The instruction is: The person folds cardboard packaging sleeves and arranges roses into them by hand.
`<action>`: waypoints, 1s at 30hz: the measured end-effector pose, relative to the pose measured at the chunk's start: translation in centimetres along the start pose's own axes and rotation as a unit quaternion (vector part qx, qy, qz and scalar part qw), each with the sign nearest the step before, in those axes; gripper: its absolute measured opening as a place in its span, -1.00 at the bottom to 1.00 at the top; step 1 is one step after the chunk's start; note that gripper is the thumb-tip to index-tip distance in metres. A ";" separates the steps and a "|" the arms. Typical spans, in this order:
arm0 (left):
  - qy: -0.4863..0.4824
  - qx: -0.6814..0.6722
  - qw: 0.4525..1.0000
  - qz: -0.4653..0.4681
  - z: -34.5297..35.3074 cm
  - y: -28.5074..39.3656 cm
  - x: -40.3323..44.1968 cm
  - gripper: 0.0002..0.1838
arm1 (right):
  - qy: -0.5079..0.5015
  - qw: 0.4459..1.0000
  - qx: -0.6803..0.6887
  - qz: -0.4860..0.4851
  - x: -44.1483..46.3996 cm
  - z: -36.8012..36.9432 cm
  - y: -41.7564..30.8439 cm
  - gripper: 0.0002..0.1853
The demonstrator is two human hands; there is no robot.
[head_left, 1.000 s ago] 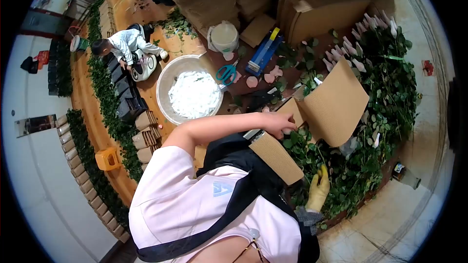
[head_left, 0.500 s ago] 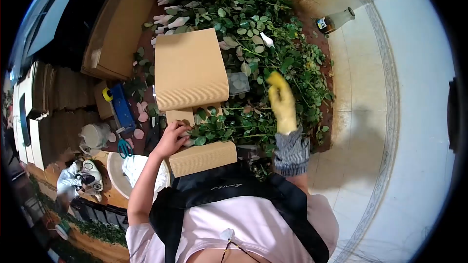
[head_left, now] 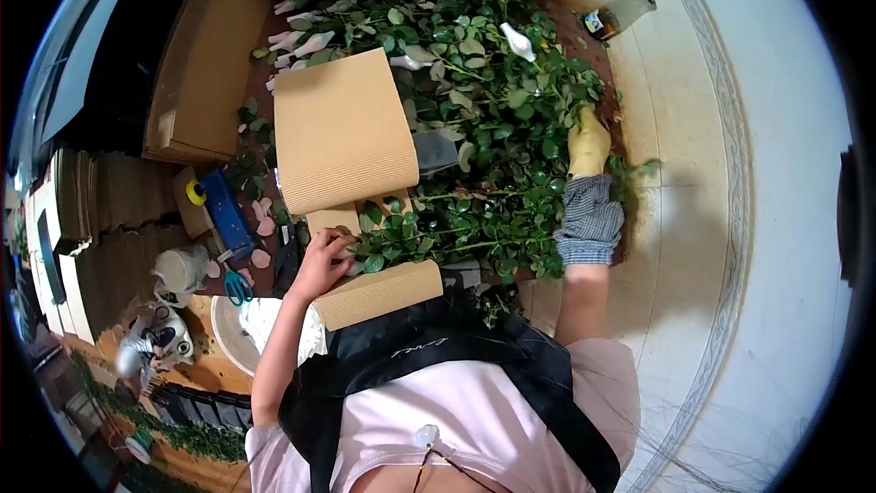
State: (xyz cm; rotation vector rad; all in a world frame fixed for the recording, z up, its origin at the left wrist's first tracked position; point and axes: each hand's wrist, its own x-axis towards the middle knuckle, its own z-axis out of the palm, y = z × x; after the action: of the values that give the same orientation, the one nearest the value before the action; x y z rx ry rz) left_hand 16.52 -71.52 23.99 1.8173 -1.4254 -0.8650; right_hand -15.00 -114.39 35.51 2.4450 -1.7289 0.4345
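Observation:
My bare left hand (head_left: 324,265) has its fingers curled at the left end of a rose bunch, over a sheet of corrugated cardboard (head_left: 379,294); what lies under the fingers is mostly hidden. Another part of the cardboard (head_left: 342,128) stands raised behind that hand. My right hand (head_left: 589,143), in a yellow glove with a striped cuff, is closed at the right edge of the green rose stems and leaves (head_left: 511,210). Some leaves show beside the glove. A white wrapped bud (head_left: 517,41) lies on the foliage.
A glass bottle (head_left: 625,14) lies at the upper right. Teal scissors (head_left: 238,287), a blue tape dispenser (head_left: 227,215) and a white tub (head_left: 181,269) are at the left. Below them is a basin (head_left: 224,333). A person (head_left: 146,347) is on the floor at the lower left.
The view has swung round from the room to the foliage. My gloved right hand has moved right and up to the stems' edge and closed. My left hand has stayed by the cardboard.

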 end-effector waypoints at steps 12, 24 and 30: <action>0.010 -0.018 1.000 -0.012 -0.3 1.0 0.0 -0.54 | -0.220 0.883 0.388 -0.145 -10.2 -5.4 -5.5 -0.70; 0.025 0.314 0.944 0.097 -1.6 3.9 1.3 -0.61 | -0.400 0.879 0.160 -0.202 -22.2 8.9 -13.0 -0.63; 0.027 0.166 0.985 0.047 -0.2 1.3 0.7 -0.58 | -0.480 0.739 0.458 -0.115 -12.8 1.4 -9.6 -0.58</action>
State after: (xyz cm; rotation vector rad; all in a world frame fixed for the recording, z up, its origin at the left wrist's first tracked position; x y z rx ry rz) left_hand 16.16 -72.43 25.08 1.9779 -1.6840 -0.5511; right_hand -9.67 -99.93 31.03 4.0946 -1.5757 -0.1434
